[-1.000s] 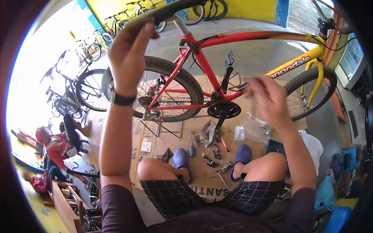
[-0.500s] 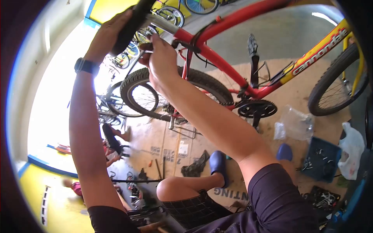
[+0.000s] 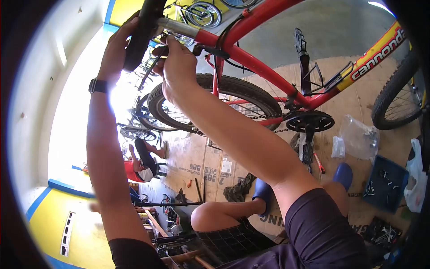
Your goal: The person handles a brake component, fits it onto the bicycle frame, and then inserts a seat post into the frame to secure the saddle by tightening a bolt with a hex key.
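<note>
A red and yellow bicycle frame (image 3: 260,67) crosses the upper view, with a black saddle (image 3: 144,33) on its silver seatpost (image 3: 181,28). My left hand (image 3: 117,49), below a dark wristwatch, is wrapped against the saddle's outer side. Just under the seatpost, my right hand (image 3: 179,65) is closed with thumb and fingers round a thin dark tool (image 3: 156,60), whose far end is hard to make out. The rear wheel (image 3: 215,101) and the crankset (image 3: 309,122) are below my right forearm.
Cardboard (image 3: 192,157) covers the floor. A blue tray (image 3: 385,184) with small metal parts, a plastic bag (image 3: 358,136) and a red-handled tool (image 3: 319,163) lie at the right. Another person (image 3: 141,166) is at the left. More bicycles (image 3: 201,13) stand behind.
The view has shifted, so the bicycle appears moved a little and the other person shows more fully. Both hands remain at the saddle and seatpost.
</note>
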`<state>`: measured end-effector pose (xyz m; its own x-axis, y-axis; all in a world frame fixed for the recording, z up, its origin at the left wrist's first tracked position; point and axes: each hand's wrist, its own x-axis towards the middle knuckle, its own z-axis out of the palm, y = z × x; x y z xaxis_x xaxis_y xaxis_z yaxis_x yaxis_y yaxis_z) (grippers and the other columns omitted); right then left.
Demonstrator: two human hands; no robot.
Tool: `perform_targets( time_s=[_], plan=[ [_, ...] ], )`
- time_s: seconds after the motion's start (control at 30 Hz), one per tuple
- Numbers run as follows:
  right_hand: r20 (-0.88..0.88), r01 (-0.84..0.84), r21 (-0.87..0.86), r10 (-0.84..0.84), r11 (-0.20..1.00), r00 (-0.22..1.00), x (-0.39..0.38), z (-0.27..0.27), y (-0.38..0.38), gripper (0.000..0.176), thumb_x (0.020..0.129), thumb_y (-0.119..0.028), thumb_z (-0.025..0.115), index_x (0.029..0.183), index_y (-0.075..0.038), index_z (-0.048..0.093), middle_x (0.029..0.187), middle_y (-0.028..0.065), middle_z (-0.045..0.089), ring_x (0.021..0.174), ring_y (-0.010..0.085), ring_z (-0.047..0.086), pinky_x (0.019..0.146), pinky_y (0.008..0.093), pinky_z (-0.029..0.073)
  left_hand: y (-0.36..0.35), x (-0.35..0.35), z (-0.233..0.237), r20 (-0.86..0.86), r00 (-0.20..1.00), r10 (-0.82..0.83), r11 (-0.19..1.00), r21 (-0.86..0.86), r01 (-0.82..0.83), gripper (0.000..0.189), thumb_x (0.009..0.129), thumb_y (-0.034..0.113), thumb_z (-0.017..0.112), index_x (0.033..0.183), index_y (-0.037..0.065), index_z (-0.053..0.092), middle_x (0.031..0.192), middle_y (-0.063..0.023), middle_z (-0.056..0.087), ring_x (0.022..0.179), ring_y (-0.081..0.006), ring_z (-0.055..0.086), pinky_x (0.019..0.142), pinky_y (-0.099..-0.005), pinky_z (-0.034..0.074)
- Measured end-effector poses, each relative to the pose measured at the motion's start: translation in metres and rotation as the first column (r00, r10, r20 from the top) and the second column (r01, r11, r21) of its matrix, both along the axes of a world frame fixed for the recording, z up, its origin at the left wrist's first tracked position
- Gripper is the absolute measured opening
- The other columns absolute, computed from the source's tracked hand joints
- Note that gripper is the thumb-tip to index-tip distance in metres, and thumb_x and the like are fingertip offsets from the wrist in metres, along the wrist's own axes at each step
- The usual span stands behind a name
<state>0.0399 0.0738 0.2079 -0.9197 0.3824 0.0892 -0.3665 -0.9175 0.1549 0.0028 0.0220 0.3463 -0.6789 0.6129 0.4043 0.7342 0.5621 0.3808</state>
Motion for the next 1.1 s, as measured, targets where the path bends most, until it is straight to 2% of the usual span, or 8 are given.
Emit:
perform_targets(
  time_s=[0.17,0.2,0.3,0.33,0.37,0.67,0.97,1.1],
  plan=[
    [0.036,-0.008,0.028,0.007,1.000,0.999,0.002,-0.003,0.000,0.029,0.100,-0.029,0.057,0.105,-0.002,0.065,0.073,0.0064,0.066,0.049,0.0094,0.052,0.046,0.0262,0.049,0.001,0.006,-0.003,-0.039,0.999,0.026,0.999,0.021,-0.025,0.051,0.101,0.040,0.054,0.142,0.011,0.053,0.109,-0.0054,0.069,0.086,-0.0103,0.063,0.073,-0.0242,0.051],
    [0.080,-0.011,0.027,0.009,1.000,0.997,0.002,-0.003,-0.002,0.029,0.099,-0.029,0.059,0.102,-0.001,0.068,0.072,0.0053,0.065,0.048,0.0081,0.050,0.045,0.0254,0.045,0.000,0.004,-0.008,-0.320,0.934,-0.161,0.987,-0.046,0.155,0.043,0.096,0.037,0.062,0.126,0.006,0.066,0.110,-0.0110,0.070,0.090,-0.0127,0.065,0.080,-0.0268,0.049],
    [0.078,0.018,0.157,-0.031,0.987,0.996,0.007,-0.007,-0.001,0.029,0.097,-0.028,0.061,0.100,-0.001,0.070,0.071,0.0044,0.065,0.048,0.0071,0.049,0.044,0.0251,0.039,-0.017,0.028,-0.016,-0.795,0.605,0.039,0.999,0.019,-0.041,0.032,0.094,0.033,0.068,0.097,0.002,0.072,0.084,-0.0088,0.071,0.071,-0.0118,0.063,0.069,-0.0284,0.049],
    [0.087,0.005,0.208,-0.024,0.978,0.996,0.016,-0.007,0.001,0.027,0.095,-0.026,0.062,0.099,-0.001,0.071,0.071,0.0036,0.065,0.050,0.0058,0.047,0.045,0.0247,0.034,-0.015,0.053,-0.022,-0.676,0.697,0.241,0.969,0.128,-0.211,0.035,0.091,0.032,0.072,0.077,0.001,0.069,0.060,-0.0047,0.062,0.056,-0.0113,0.056,0.058,-0.0280,0.045],
    [0.073,0.008,0.238,-0.026,0.971,0.997,0.019,-0.007,-0.001,0.027,0.095,-0.026,0.063,0.100,-0.001,0.071,0.071,0.0035,0.065,0.051,0.0056,0.047,0.046,0.0241,0.035,-0.029,0.053,-0.018,-0.579,0.800,0.156,0.986,0.048,-0.157,0.039,0.091,0.035,0.073,0.073,0.000,0.069,0.055,-0.0037,0.059,0.052,-0.0105,0.053,0.055,-0.0260,0.042],
    [-0.047,-0.007,0.373,0.026,0.928,0.999,0.020,-0.024,-0.025,0.025,0.097,-0.023,0.063,0.106,-0.002,0.072,0.074,0.0015,0.064,0.059,0.0036,0.049,0.055,0.0208,0.037,-0.043,0.074,-0.043,-0.324,0.862,0.391,0.882,-0.134,-0.451,0.042,0.087,0.044,0.076,0.095,0.002,0.078,0.075,-0.0057,0.073,0.056,-0.0108,0.064,0.056,-0.0241,0.050],
    [-0.092,0.156,0.430,-0.129,0.889,0.987,0.001,-0.031,-0.038,0.025,0.098,-0.025,0.061,0.102,-0.003,0.072,0.076,0.0042,0.066,0.056,0.0049,0.051,0.053,0.0213,0.040,-0.080,0.067,-0.057,-0.074,0.972,0.222,0.974,-0.023,-0.224,0.028,0.092,0.023,0.072,0.102,-0.003,0.073,0.076,-0.0047,0.071,0.057,-0.0090,0.060,0.055,-0.0228,0.048],
    [0.023,0.047,0.228,-0.054,0.972,0.998,-0.003,-0.022,-0.011,0.025,0.100,-0.029,0.057,0.100,-0.007,0.068,0.079,0.0050,0.067,0.060,0.0082,0.052,0.060,0.0274,0.045,-0.135,0.054,-0.061,-0.272,0.952,0.143,0.823,-0.502,-0.267,0.039,0.088,0.018,0.075,0.120,-0.001,0.064,0.104,-0.0116,0.070,0.095,-0.0218,0.068,0.079,-0.0340,0.054]
  ],
)
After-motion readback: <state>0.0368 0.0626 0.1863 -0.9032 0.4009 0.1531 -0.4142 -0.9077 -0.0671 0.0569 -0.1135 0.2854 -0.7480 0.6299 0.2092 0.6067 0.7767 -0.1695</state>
